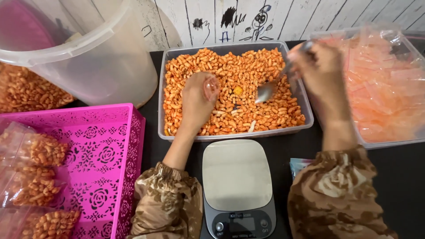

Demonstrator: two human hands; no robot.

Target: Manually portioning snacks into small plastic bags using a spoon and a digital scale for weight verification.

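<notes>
You are dipping the spoon [268, 90], gripped in your closed right hand [319, 71], into the snack tub [305, 116]. Your left hand [198, 102] is pinching 1 small clear bag [211, 85], not yet filled. 3 filled bags [42, 150] are lying in the pink basket [126, 146]; the scale [237, 175] is sitting bare.

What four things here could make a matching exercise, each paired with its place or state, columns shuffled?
Things:
1. spoon
2. kitchen scale
3. pink basket
4. filled bags

Places or states:
A. lying in the pink basket
B. front centre, its platform bare
C. held by the right hand over the snack tray
D. at the left, beside the snack tray

Pairs: 1-C, 2-B, 3-D, 4-A
</notes>
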